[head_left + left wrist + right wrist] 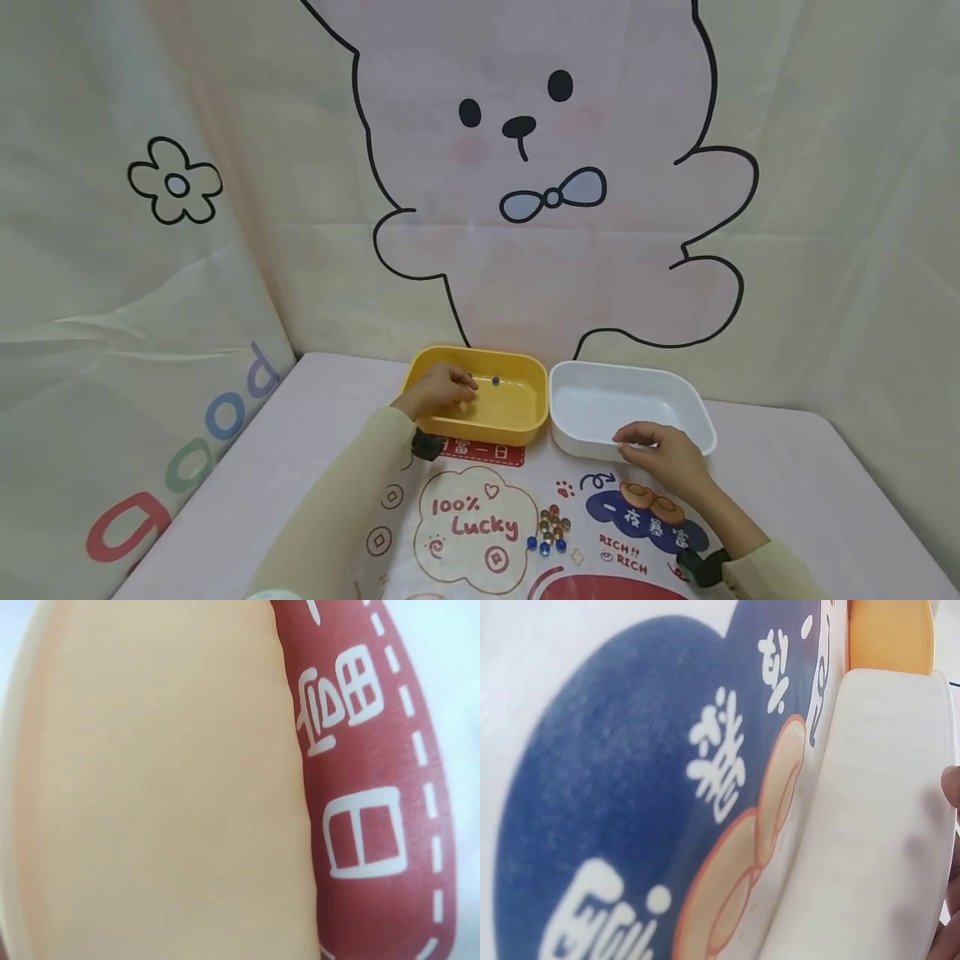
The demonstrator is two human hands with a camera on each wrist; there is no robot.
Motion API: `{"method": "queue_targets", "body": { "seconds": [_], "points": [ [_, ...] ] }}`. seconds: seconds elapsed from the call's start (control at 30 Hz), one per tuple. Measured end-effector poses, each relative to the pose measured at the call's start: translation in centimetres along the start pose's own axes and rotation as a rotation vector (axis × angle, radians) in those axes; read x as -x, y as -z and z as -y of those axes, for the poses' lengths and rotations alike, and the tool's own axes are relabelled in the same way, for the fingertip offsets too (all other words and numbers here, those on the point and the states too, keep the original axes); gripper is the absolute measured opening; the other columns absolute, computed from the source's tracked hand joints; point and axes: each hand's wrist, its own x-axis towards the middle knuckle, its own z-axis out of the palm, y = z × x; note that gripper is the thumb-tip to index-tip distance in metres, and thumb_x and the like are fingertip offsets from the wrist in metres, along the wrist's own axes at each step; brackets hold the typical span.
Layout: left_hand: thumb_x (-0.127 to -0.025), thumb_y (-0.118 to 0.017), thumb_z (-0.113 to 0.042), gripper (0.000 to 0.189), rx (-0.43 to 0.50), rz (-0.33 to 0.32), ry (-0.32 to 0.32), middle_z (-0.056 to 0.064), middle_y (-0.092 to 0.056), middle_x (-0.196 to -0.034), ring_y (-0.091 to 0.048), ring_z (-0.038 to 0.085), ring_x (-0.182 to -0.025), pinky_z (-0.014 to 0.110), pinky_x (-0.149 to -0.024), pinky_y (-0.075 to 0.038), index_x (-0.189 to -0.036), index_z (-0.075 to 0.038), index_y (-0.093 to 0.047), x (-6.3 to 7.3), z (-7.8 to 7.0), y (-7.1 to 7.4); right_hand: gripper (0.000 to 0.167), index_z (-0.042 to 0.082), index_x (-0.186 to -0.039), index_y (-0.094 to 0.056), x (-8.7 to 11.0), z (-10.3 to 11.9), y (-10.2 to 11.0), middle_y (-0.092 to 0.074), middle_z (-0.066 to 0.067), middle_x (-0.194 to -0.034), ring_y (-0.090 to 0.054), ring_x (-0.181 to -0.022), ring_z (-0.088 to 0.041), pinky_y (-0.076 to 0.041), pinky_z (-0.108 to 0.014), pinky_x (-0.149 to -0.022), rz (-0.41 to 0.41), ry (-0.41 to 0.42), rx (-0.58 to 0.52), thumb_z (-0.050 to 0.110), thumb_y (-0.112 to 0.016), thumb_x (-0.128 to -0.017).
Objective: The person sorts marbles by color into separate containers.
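My left hand (442,389) is over the left part of a yellow plastic bin (531,417), its fingers loosely bent. A blue marble (496,381) lies in this bin, to the right of the fingertips. At the front wall of a white plastic bin (592,446), my right hand (663,452) holds the rim between thumb and fingers. In the right wrist view, fingers (951,786) show at the rim of the white bin (855,825). The left wrist view shows mostly the yellow bin's wall (165,787); the left hand is hidden there.
Several marbles (553,525), some blue and others amber or reddish, lie grouped on the printed tabletop (472,492) in front of the bins. Both bins stand side by side near the back edge. A fabric backdrop (315,275) rises behind the table.
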Motion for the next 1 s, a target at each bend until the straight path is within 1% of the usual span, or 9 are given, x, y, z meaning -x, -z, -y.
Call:
{"method": "queue_targets", "body": {
  "seconds": [0.07,0.13,0.2,0.33,0.4,0.53,0.67,0.83,1.0],
  "points": [
    [-0.087,-0.070,-0.017,0.015,-0.001,-0.011,-0.025,0.006,-0.062,-0.114,-0.059,0.018,-0.075,0.026,-0.067,-0.051,-0.099,-0.008,-0.072,0.3,-0.1,0.0,0.009,0.019,-0.095,-0.073,0.0,0.0,0.0,-0.074,-0.001,-0.098,-0.066,-0.099,-0.028,-0.051,-0.053,-0.086,-0.002,0.004,0.001,0.018,-0.071,-0.086],
    [-0.087,-0.070,-0.017,0.016,-0.009,-0.023,-0.042,0.006,-0.062,-0.112,-0.060,0.018,-0.076,0.027,-0.068,-0.052,-0.100,-0.007,-0.072,0.6,-0.2,0.1,0.009,0.019,-0.095,-0.073,0.0,0.0,0.0,-0.074,-0.001,-0.098,-0.065,-0.100,-0.028,-0.051,-0.054,-0.086,-0.002,0.008,0.001,0.018,-0.071,-0.086],
    [-0.086,-0.071,-0.017,0.017,-0.025,-0.032,-0.051,0.006,-0.064,-0.106,-0.059,0.018,-0.078,0.027,-0.070,-0.052,-0.100,-0.007,-0.072,1.0,-0.5,0.1,0.010,0.019,-0.095,-0.073,0.0,0.0,0.1,-0.074,-0.002,-0.099,-0.065,-0.100,-0.029,-0.050,-0.054,-0.087,-0.004,0.007,0.005,0.018,-0.071,-0.086],
    [-0.084,-0.073,-0.018,0.014,-0.100,-0.052,-0.071,0.003,-0.064,-0.095,-0.055,0.017,-0.083,0.026,-0.073,-0.049,-0.096,-0.011,-0.073,1.6,-1.1,0.1,0.010,0.019,-0.095,-0.073,0.1,0.1,0.1,-0.074,-0.002,-0.099,-0.065,-0.101,-0.030,-0.050,-0.055,-0.087,-0.008,-0.001,0.017,0.019,-0.071,-0.086],
    [-0.084,-0.073,-0.018,0.012,-0.130,-0.065,-0.091,0.001,-0.064,-0.092,-0.054,0.017,-0.083,0.026,-0.072,-0.046,-0.094,-0.013,-0.073,1.7,-1.3,0.0,0.010,0.018,-0.095,-0.073,0.2,0.1,0.1,-0.074,-0.003,-0.099,-0.065,-0.101,-0.031,-0.050,-0.056,-0.088,-0.007,-0.003,0.017,0.019,-0.070,-0.086],
    [-0.083,-0.074,-0.018,0.009,-0.160,-0.080,-0.131,0.000,-0.064,-0.086,-0.054,0.016,-0.081,0.025,-0.070,-0.046,-0.090,-0.015,-0.073,2.3,-1.6,0.0,0.010,0.018,-0.096,-0.073,0.3,0.1,0.0,-0.074,-0.003,-0.100,-0.065,-0.102,-0.032,-0.049,-0.057,-0.088,-0.003,0.004,0.007,0.018,-0.070,-0.086],
    [-0.083,-0.074,-0.019,0.012,-0.196,-0.084,-0.177,-0.002,-0.066,-0.086,-0.055,0.015,-0.082,0.024,-0.069,-0.047,-0.093,-0.013,-0.073,3.0,-1.9,0.0,0.010,0.018,-0.096,-0.073,0.3,0.0,0.0,-0.074,-0.003,-0.100,-0.065,-0.102,-0.032,-0.050,-0.057,-0.088,-0.001,0.007,0.007,0.018,-0.070,-0.086],
    [-0.084,-0.073,-0.020,0.021,-0.195,-0.090,-0.211,-0.002,-0.066,-0.088,-0.056,0.016,-0.078,0.025,-0.066,-0.048,-0.101,-0.008,-0.072,4.2,-2.4,0.4,0.010,0.018,-0.096,-0.073,0.3,0.1,0.1,-0.074,-0.003,-0.100,-0.065,-0.102,-0.032,-0.049,-0.057,-0.088,-0.005,0.013,0.011,0.018,-0.070,-0.086],
    [-0.084,-0.074,-0.018,0.020,-0.158,-0.094,-0.248,-0.001,-0.067,-0.086,-0.057,0.015,-0.073,0.024,-0.061,-0.049,-0.101,-0.007,-0.072,5.3,-2.6,0.7,0.010,0.018,-0.096,-0.073,0.3,0.2,0.1,-0.074,-0.004,-0.099,-0.066,-0.101,-0.032,-0.049,-0.057,-0.088,-0.002,0.010,0.008,0.018,-0.070,-0.086]
  ]
}}
